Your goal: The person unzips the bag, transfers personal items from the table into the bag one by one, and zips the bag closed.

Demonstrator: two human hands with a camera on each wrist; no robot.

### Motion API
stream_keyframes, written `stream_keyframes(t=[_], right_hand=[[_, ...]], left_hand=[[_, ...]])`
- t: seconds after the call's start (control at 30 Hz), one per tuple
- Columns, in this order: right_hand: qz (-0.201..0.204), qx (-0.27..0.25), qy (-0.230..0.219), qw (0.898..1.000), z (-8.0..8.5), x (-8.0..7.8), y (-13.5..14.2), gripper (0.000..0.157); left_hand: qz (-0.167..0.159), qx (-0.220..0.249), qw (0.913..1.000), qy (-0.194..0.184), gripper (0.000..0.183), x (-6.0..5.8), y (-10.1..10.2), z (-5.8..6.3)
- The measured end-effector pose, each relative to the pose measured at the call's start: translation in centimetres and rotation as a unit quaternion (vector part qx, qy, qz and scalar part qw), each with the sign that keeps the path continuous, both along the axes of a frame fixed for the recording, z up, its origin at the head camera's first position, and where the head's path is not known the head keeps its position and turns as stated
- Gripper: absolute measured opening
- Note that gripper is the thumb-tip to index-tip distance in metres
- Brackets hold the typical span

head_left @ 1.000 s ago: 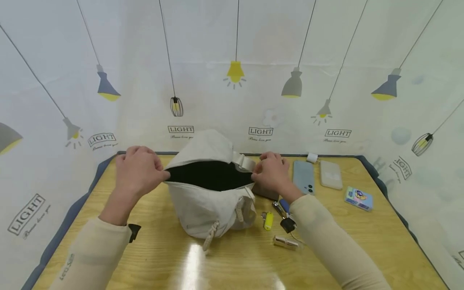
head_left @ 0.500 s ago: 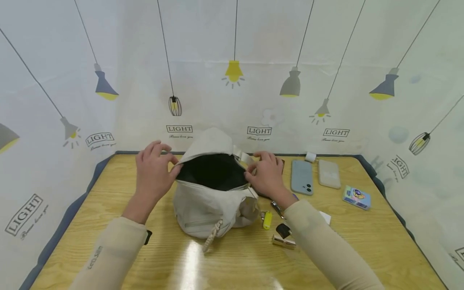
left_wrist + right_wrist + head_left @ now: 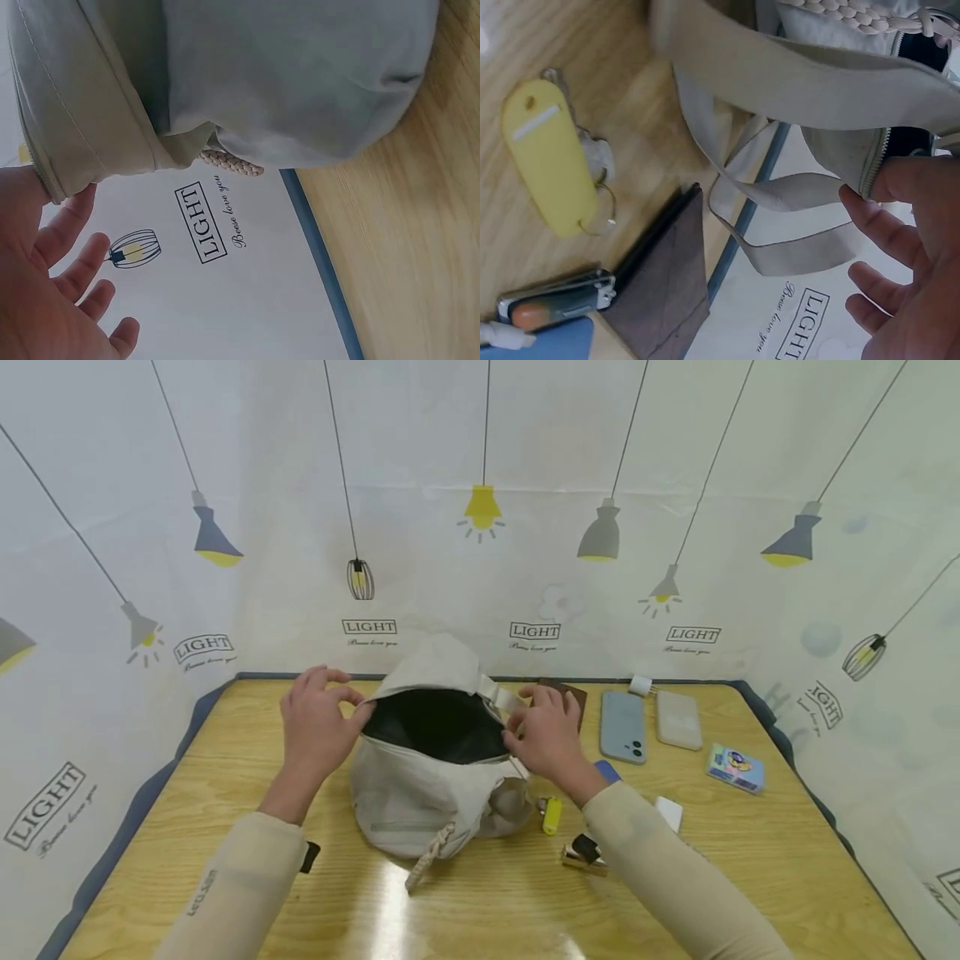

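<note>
A pale beige fabric bag (image 3: 408, 797) sits on the table, its zipped mouth gaping to show a dark lining. My left hand (image 3: 317, 727) pinches the left end of the opening between thumb and index finger, the other fingers spread. At the opposite end, my right hand (image 3: 549, 735) pinches the rim beside the zipper; in the right wrist view a wide strap (image 3: 802, 86) runs past that hand (image 3: 915, 247). A braided cord (image 3: 431, 860) hangs from the front of the bag. What lies inside is too dark to tell.
Right of the bag lie a yellow key tag (image 3: 551, 816), a brown wallet-like item (image 3: 573, 697), a nail clipper (image 3: 555, 296) and a gold tube (image 3: 577, 860). Farther right are a phone (image 3: 622, 727), a white slab (image 3: 678, 720), a plug (image 3: 641, 685) and a small colourful box (image 3: 737, 768).
My left hand has moved right and my right hand slightly left, so the bag's mouth is narrower across and gapes more. The brown item now shows more behind my right hand.
</note>
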State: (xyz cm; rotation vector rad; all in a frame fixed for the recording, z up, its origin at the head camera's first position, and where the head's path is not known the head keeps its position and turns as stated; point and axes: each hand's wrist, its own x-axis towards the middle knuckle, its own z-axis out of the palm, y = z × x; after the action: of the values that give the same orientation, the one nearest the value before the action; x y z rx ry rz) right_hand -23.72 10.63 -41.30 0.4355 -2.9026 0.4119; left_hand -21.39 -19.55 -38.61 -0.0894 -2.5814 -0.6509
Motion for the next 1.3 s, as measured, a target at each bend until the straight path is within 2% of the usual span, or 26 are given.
stream_keyframes(t=[0.2,0.57,0.87,1.07,1.3], right_hand=[[0.008,0.005,-0.017,1.000,-0.5,0.2,-0.4,0.018],[0.016,0.002,-0.009,1.000,-1.9,0.4,-0.5,0.014],[0.018,-0.007,0.001,1.000,-2.9,0.5,-0.7,0.008],[0.026,-0.007,0.019,0.999,-2.3,0.8,-0.2,0.006],[0.005,-0.007,0.024,1.000,-1.0,0.3,1.6,0.010]], left_hand=[[0.002,0.024,0.9997,-0.008,0.022,0.0,-0.1,0.1],[0.003,0.067,0.9977,-0.009,0.023,0.1,0.3,0.3],[0.005,0.109,0.9937,-0.027,0.022,0.2,0.8,0.3],[0.008,0.123,0.9920,-0.027,0.023,0.0,0.8,0.0],[0.009,0.129,0.9913,-0.025,0.022,-0.1,0.9,-0.1]])
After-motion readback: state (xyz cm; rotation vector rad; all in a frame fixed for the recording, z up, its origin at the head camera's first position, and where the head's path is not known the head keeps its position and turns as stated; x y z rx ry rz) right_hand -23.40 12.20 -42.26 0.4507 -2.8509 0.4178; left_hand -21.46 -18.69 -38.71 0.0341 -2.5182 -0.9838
